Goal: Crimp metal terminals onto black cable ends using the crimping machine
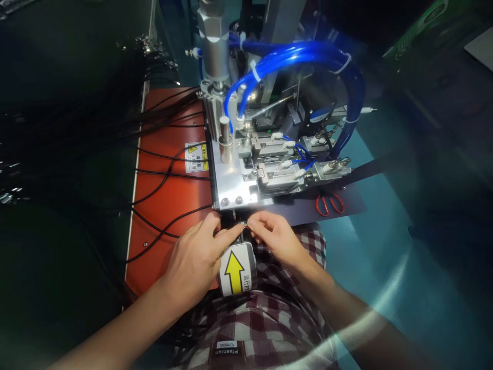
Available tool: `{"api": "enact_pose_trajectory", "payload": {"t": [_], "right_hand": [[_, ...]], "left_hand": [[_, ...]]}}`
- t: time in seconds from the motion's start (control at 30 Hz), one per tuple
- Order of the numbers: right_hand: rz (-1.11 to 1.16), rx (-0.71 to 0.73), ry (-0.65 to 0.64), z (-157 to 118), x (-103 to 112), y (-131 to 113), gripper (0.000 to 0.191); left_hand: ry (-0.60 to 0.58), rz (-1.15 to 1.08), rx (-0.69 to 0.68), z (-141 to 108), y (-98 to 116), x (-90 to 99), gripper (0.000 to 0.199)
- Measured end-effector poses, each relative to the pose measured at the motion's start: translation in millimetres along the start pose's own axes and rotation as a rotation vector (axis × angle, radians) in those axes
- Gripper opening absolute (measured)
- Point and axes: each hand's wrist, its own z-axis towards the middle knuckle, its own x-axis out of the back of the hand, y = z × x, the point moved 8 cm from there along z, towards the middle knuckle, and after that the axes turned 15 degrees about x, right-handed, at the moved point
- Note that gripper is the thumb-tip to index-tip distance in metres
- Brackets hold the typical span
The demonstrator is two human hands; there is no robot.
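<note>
Between the tips of my two hands is a tiny bundle of thin coloured wires (246,224), with some red, green and white showing. My right hand (278,237) pinches these wires between thumb and forefinger. From the other side, the thumb of my left hand (196,252) presses on them, its forefinger bent at the machine's front edge. The remaining left fingers are hidden below. Just behind the hands stands a metal machine (234,185) with small air cylinders. A black cable (164,232) runs over the orange table (169,192) toward my left hand.
Blue air hoses (300,51) arch over the machine. Red-handled scissors (329,204) lie on the dark plate to the right. A white cover with a yellow arrow (234,270) sits below my hands. Many black cables (115,113) spread at the left. A warning label (196,157) is on the table.
</note>
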Motion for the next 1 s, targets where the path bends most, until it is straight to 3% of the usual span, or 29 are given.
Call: {"api": "enact_pose_trajectory", "payload": {"t": [1.0], "right_hand": [[0.013, 0.012, -0.024, 1.8, -1.9, 2.0, 0.03]], "left_hand": [[0.033, 0.044, -0.036, 1.7, 4.8, 2.6, 0.041]]}}
